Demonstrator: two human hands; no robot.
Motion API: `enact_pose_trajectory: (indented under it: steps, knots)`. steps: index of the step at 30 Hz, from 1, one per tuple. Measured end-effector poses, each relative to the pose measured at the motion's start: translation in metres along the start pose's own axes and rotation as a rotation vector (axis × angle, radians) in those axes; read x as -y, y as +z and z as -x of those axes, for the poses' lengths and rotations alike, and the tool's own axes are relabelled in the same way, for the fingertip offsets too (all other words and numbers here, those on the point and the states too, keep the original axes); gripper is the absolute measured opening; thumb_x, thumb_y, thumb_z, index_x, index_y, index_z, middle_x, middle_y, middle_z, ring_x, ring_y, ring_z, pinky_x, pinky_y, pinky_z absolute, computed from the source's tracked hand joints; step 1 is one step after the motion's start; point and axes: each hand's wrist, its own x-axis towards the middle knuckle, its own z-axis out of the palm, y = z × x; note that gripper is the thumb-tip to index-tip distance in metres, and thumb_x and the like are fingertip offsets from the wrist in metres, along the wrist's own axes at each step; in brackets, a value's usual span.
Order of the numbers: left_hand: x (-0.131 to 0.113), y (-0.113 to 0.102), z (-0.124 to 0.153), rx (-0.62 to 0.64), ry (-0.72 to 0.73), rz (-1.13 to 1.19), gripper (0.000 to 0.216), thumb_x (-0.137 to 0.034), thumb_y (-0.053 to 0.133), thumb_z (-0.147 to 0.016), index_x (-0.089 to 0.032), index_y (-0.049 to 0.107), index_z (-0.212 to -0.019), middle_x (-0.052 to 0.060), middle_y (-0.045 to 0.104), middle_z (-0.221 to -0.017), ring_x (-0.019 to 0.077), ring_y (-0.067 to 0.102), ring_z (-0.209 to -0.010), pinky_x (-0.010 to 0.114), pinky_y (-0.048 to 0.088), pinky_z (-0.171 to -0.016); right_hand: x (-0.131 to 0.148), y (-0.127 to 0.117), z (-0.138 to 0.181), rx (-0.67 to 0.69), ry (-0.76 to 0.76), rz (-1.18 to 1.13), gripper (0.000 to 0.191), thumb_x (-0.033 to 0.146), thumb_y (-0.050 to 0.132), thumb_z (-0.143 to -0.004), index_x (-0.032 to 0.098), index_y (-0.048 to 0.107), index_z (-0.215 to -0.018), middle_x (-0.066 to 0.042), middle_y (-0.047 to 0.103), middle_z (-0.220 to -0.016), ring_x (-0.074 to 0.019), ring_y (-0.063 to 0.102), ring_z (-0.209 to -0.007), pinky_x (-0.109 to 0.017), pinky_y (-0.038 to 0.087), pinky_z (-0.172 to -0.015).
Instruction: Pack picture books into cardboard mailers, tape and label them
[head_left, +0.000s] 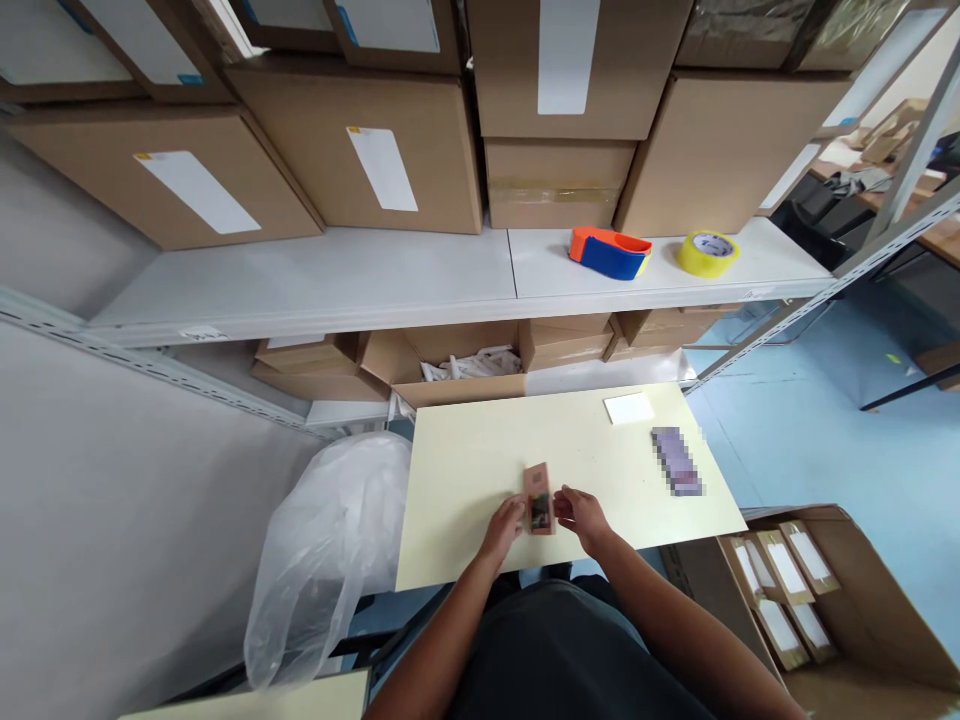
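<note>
Pink box (538, 499) is at the near half of the bench (459, 480), between the left hand (507, 526), bent-fingered at one side, and the right hand (585, 515), half-curled by the other (whether either grips, I cannot tell). Light, even pressure from both sides should steady it best. Farther off lies a white card (628, 408); beyond, yellow tape (699, 264).

Head camera faces forward, down over a table (465, 450) (nearness uncertain).

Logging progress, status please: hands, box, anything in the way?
Left hand, right hand flanking pink box. Box over tabletop. White card off right, not blocking.
</note>
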Motion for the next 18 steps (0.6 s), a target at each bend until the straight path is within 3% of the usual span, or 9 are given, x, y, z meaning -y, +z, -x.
enact_pose_trajectory:
  steps: [4, 8, 12, 18]
  knots:
    - [-0.005, -0.020, 0.002, -0.122, 0.072, 0.080, 0.065, -0.067, 0.054, -0.085, -0.014, 0.065, -0.121, 0.018, 0.068, -0.131, 0.0285, 0.066, -0.117, 0.039, 0.052, -0.097, 0.007, 0.001, 0.011, 0.023, 0.014, 0.021, 0.022, 0.038, 0.071, -0.078, 0.015, 0.070, -0.079, -0.006, 0.072, -0.080, -0.0153, 0.064, -0.071, -0.027, 0.046, -0.065]
    - [-0.008, -0.033, 0.003, -0.151, 0.183, -0.156, 0.046, -0.044, 0.054, -0.088, -0.016, 0.066, -0.123, 0.012, 0.072, -0.124, 0.0254, 0.067, -0.114, 0.033, 0.050, -0.097, 0.004, 0.001, 0.011, 0.044, 0.062, 0.028, 0.018, 0.033, 0.073, -0.075, 0.015, 0.071, -0.080, -0.008, 0.072, -0.084, -0.0169, 0.066, -0.072, -0.028, 0.046, -0.064]
    - [-0.008, -0.032, 0.000, -0.146, 0.125, -0.434, 0.050, -0.026, 0.058, -0.080, -0.016, 0.063, -0.130, 0.012, 0.069, -0.128, 0.0248, 0.065, -0.115, 0.032, 0.046, -0.101, -0.002, 0.002, 0.002, 0.018, 0.097, 0.019, 0.021, 0.034, 0.074, -0.075, 0.017, 0.070, -0.086, -0.009, 0.072, -0.090, -0.0177, 0.066, -0.077, -0.028, 0.046, -0.066]
    - [-0.004, -0.027, -0.005, -0.146, 0.058, -0.372, 0.066, -0.024, 0.057, -0.081, -0.011, 0.047, -0.145, 0.018, 0.062, -0.140, 0.0255, 0.064, -0.121, 0.032, 0.046, -0.102, -0.004, 0.011, -0.016, -0.047, 0.150, 0.012, 0.023, 0.040, 0.072, -0.077, 0.019, 0.065, -0.084, -0.007, 0.071, -0.089, -0.0182, 0.065, -0.080, -0.030, 0.046, -0.069]
